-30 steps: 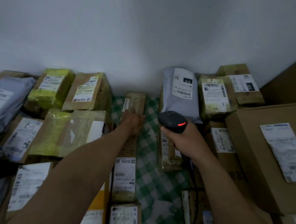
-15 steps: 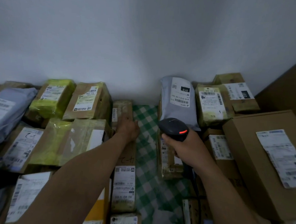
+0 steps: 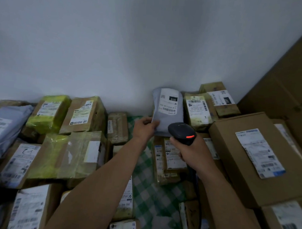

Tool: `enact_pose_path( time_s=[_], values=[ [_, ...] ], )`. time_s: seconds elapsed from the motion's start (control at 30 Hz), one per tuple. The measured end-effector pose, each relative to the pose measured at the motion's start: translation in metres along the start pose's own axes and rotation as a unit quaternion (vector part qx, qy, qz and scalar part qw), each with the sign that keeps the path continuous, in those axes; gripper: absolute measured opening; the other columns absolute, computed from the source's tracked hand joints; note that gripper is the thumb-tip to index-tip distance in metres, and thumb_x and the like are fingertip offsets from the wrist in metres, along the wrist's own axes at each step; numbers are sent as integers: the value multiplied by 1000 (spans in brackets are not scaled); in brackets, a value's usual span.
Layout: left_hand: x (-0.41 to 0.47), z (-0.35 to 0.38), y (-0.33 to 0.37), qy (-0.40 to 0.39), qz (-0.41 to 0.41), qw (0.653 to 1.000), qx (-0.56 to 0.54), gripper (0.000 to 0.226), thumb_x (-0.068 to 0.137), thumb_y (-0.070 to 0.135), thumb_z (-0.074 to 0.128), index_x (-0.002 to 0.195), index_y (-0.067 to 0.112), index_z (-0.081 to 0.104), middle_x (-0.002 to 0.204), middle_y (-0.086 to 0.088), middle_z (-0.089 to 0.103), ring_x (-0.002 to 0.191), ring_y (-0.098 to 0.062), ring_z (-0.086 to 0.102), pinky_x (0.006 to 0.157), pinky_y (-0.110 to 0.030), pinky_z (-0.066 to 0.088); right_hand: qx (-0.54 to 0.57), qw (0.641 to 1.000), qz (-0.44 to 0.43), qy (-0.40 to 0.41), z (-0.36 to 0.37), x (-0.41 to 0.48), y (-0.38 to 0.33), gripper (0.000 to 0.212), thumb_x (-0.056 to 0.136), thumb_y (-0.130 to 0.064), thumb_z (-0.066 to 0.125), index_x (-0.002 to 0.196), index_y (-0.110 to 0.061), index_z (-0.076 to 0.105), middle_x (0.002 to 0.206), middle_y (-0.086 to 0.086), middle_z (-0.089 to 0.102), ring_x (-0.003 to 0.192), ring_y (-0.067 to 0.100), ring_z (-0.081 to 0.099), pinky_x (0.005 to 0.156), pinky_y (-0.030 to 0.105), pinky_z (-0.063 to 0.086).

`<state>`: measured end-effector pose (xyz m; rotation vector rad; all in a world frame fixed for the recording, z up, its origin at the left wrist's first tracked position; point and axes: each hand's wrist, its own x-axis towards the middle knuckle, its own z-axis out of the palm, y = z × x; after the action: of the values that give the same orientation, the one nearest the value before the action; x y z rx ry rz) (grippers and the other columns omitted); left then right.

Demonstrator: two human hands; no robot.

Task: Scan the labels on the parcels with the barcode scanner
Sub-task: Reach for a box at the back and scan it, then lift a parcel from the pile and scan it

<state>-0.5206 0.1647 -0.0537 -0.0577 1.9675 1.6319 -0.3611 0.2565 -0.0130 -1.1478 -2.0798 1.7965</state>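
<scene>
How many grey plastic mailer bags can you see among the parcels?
2: one grey plastic mailer bag by the wall, pinched by the left hand; another at the far left. Dark shapes lower left may hide more.

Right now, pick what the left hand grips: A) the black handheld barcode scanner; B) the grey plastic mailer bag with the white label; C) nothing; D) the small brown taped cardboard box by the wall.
B: the left hand pinches the lower left edge of the grey plastic mailer bag.
</scene>
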Motion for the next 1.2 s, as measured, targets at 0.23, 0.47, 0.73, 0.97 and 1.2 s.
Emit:
enact_pose_path(
  time_s=[0.23, 0.47, 0.73, 0.97, 1.2],
  values=[
    [-81, -24, 9, 49, 87, 991, -92, 11, 99, 27, 66, 99, 15, 67, 106, -2, 71, 100, -18, 69, 83, -33, 60, 81, 994, -40, 65, -2, -33, -21, 52, 78, -40, 87, 123, -32, 63, 110, -1, 74, 102, 22, 71, 88, 45, 59],
    [-173, -53, -34, 111, 85, 973, -184, 15, 95, 25, 73, 105, 14, 74, 104, -4, 76, 102, -26, 72, 87, -46, 62, 131, 989, -67, 28, -3, -91, -31, 44, 81, -30, 89, 115, -37, 62, 110, -16, 68, 103, 6, 65, 84, 33, 55],
    [-243, -90, -48, 15, 82, 973, -215, 59, 85, -2, 77, 137, 19, 60, 124, -1, 74, 115, -27, 70, 95, -55, 58, 130, 986, -103, -6, 3, -148, -8, 50, 79, 1, 86, 104, -36, 64, 91, -32, 69, 82, -21, 63, 63, 1, 47],
    [-281, -111, -50, 2, 102, 964, -245, 50, 88, 11, 75, 137, 16, 64, 124, -6, 74, 113, -30, 72, 99, -52, 56, 148, 984, -101, -12, 3, -183, -7, 47, 81, -11, 87, 120, -30, 68, 105, -23, 69, 100, -1, 65, 82, 23, 50],
    [-284, -116, -55, 116, 163, 967, -160, 49, 92, 6, 76, 139, 14, 64, 117, 2, 77, 110, -22, 73, 92, -48, 61, 52, 991, -114, -47, 4, -210, -13, 53, 83, -29, 87, 131, -30, 64, 114, -11, 73, 106, 8, 67, 83, 28, 53]
  ],
)
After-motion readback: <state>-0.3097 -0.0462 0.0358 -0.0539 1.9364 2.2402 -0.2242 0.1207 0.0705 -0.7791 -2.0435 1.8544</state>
